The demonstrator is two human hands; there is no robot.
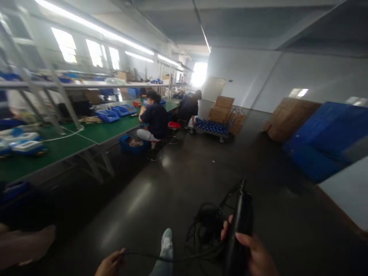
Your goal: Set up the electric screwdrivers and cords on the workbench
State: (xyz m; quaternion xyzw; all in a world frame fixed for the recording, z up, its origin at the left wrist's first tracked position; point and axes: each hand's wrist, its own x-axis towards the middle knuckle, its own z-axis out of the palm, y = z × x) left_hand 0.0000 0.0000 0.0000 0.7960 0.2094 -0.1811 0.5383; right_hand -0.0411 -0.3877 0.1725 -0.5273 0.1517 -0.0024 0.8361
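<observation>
My right hand point(254, 255) grips a long black tool point(240, 226) at the bottom right; its tip points up and away from me. A tangle of black cable point(205, 226) hangs beside the tool. My left hand point(110, 263), low at the bottom centre, pinches a thin black cord point(143, 256) that runs across to the tool. My leg and a light sock or shoe point(166, 243) show between the hands, above the dark shiny floor.
A long green workbench point(94, 134) with blue bins point(115, 113) runs along the left. Two people sit at it on stools, farther down. A loaded cart point(211, 126) and cardboard sheets point(287, 119) stand at the back. Blue panels point(324, 138) lean at the right.
</observation>
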